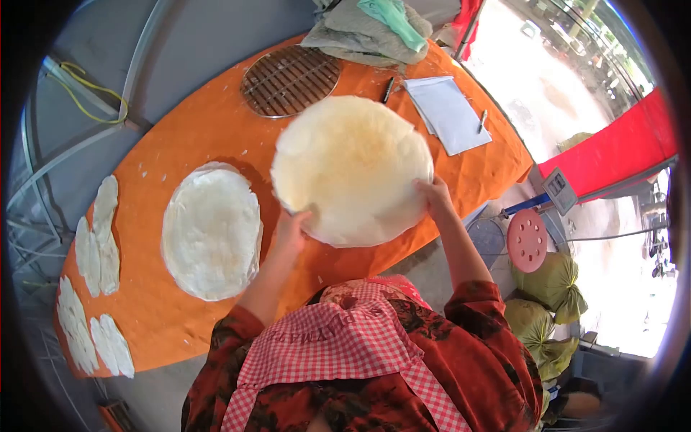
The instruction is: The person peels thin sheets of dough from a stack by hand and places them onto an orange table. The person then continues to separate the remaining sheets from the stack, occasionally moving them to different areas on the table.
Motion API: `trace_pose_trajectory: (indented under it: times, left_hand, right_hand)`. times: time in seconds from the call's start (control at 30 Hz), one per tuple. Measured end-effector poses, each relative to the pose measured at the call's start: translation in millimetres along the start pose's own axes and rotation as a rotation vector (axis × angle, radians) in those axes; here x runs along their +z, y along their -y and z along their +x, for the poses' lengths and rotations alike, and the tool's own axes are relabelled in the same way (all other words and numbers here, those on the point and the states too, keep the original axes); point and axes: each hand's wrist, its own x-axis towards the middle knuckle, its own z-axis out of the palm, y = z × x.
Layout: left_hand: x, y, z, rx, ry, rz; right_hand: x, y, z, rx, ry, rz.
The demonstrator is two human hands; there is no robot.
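A large round pale sheet [353, 169], browned toward its middle, is held up over the orange table. My left hand [291, 227] grips its lower left edge, thumb on top. At its right edge my right hand [434, 196] pinches the rim, with the other fingers underneath. To the left lies a stack of similar round white sheets [212, 230] on the cloth. Whether the held piece is one sheet or several cannot be told.
An orange-covered table [144, 324] carries folded white pieces [104, 241] at the far left, a round metal grate [291, 79], a grey cloth [360, 32], papers [446, 111] and pens. Green sacks [551, 288], a scale display [559, 189] and a pink perforated disc [527, 240] are at right.
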Motion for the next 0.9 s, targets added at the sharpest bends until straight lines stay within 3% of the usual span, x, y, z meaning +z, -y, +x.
trace_pose_trajectory:
  times: [0.1,0.13,0.23,0.27,0.33,0.4,0.43,0.5,0.53,0.57,0.63,0.73,0.83,0.87,0.9]
  left_hand:
    - [-4,23,4,0.050,-0.035,0.162]
    - [2,20,2,0.078,-0.046,0.208]
    - [18,-12,-7,-0.160,-0.317,0.143]
    - [21,-15,-8,-0.122,-0.322,0.227]
    - [22,-12,-12,-0.059,-0.329,0.395]
    - [11,-1,-5,0.120,-0.384,0.875]
    - [9,3,1,0.212,-0.388,1.118]
    - [5,-13,14,0.717,-0.367,1.336]
    - [14,-25,18,0.686,-0.404,1.258]
    - [9,-20,33,0.696,-0.421,1.203]
    - [-28,26,70,0.802,-0.275,1.689]
    - [11,10,35,0.539,-0.263,1.647]
    - [15,-11,10,0.645,-0.317,1.176]
    - [8,-8,0,0.712,-0.279,1.248]
    - [-1,-5,-14,0.785,-0.239,1.318]
  right_hand:
    - [-34,-63,31,0.117,-0.367,-0.484]
    - [-20,-59,27,0.041,-0.427,-0.460]
    - [-28,-70,35,0.021,-0.442,-0.641]
    - [-33,-73,41,0.005,-0.440,-0.819]
    - [-26,-62,37,0.024,-0.392,-0.820]
    - [-22,-54,33,0.084,-0.359,-0.708]
    - [-24,-51,32,0.023,-0.359,-0.816]
    - [-26,-44,25,-0.098,-0.383,-1.031]
    - [-14,-25,16,-0.065,-0.433,-1.136]
    - [-21,-36,18,-0.215,-0.516,-1.183]
    - [-5,-37,10,-0.409,-0.492,-1.334]
    - [-4,-66,11,-0.507,-0.334,-1.633]
    - [-10,-49,11,-0.403,-0.281,-1.350]
    - [-1,-42,3,-0.421,-0.390,-1.370]
    - [18,-28,-4,-0.523,-0.319,-1.399]
